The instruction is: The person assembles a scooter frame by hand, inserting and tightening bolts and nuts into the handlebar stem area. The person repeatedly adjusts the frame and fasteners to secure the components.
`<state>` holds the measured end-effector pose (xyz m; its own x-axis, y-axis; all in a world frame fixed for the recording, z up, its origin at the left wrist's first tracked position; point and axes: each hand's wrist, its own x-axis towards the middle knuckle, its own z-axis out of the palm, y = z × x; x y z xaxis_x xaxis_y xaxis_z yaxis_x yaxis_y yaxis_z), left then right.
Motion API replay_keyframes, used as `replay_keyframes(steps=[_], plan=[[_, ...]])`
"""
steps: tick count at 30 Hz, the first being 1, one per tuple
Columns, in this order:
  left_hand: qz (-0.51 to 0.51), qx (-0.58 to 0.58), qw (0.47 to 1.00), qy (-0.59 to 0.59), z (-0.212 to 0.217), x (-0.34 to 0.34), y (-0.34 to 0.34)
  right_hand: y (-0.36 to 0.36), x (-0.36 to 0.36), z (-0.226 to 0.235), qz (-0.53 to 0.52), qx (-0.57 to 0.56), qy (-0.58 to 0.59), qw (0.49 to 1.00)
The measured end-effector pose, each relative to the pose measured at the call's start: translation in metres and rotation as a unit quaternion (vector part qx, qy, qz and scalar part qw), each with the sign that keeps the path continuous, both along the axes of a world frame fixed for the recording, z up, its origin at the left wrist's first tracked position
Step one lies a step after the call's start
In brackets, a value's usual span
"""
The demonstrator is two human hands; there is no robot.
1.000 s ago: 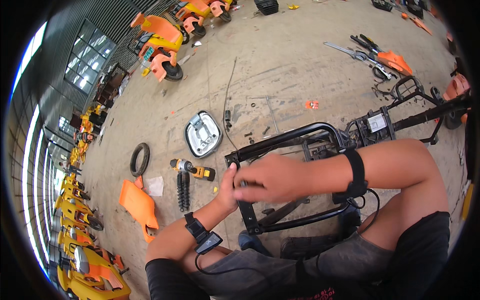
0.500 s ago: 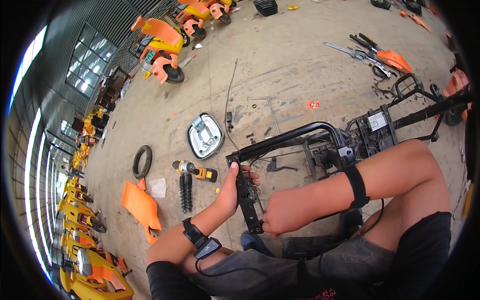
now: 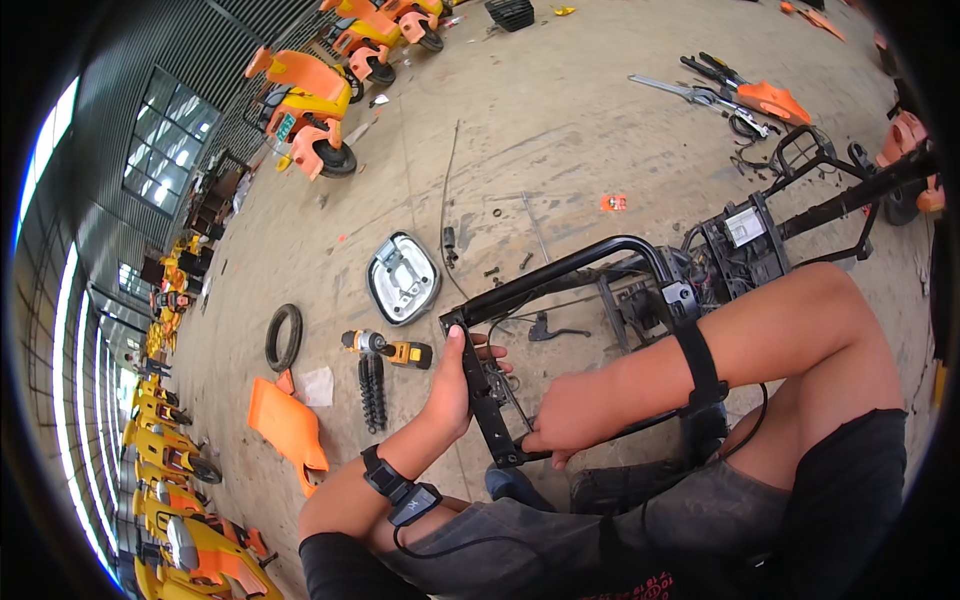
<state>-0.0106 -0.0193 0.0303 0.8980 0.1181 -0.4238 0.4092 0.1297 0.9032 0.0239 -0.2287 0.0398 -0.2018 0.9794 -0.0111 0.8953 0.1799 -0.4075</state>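
A black tubular scooter frame [image 3: 575, 258] lies across in front of me, its flat end bar toward the left. My left hand [image 3: 458, 390] is closed around that end bar, thumb on top and fingertips showing on the inner side. Beside the bar's lower corner is my right hand [image 3: 570, 415], with its fingers curled and pressed together; whatever they hold is hidden. A thin rod [image 3: 514, 402] runs along the bar's inner side toward these fingers. Below the frame, a brake lever [image 3: 555, 330] lies on the floor.
Left of the frame lie a drill [image 3: 395, 350], a black spring shock absorber [image 3: 372, 390], a grey shell [image 3: 403, 278], a tyre [image 3: 284, 338] and an orange panel [image 3: 285, 425]. Cutters [image 3: 715, 70] lie far right. Yellow scooters [image 3: 165, 450] line the left; an orange-yellow scooter [image 3: 310, 110] stands behind.
My right hand has shifted slightly up and right from the bar's lower corner, and its fingers have turned. My left hand keeps its grip on the bar. The whole view has shifted a little.
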Motion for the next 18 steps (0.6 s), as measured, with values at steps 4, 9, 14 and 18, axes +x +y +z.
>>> replay_keyframes(steps=[4,9,14,18], plan=[[-0.002,-0.016,1.000,-0.011,-0.002,0.001,-0.002,0.000,0.009,-0.002,-0.088,0.001,0.091,0.992],[-0.004,-0.038,0.999,-0.017,-0.006,0.002,0.000,0.006,0.010,-0.003,-0.128,-0.069,0.029,0.989],[0.002,-0.032,0.999,-0.010,-0.002,0.001,0.001,0.010,0.017,-0.011,-0.118,-0.022,0.012,0.993],[0.007,-0.027,1.000,-0.007,-0.008,0.003,0.000,0.008,0.023,-0.017,-0.101,0.107,-0.060,0.987]])
